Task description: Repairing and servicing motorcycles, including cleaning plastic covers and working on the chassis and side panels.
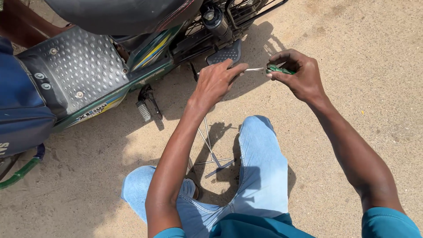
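While you squat on the sandy concrete ground [352, 88], the dark green moped with its studded grey footboard [79, 66] stands just before your hands, and a thin metal cross wrench [211, 154] lies between your knees. Your right hand [299, 75] pinches the small green-handled screwdriver [275, 69]; your left hand [218, 81] closes its fingertips on the thin silver shaft.
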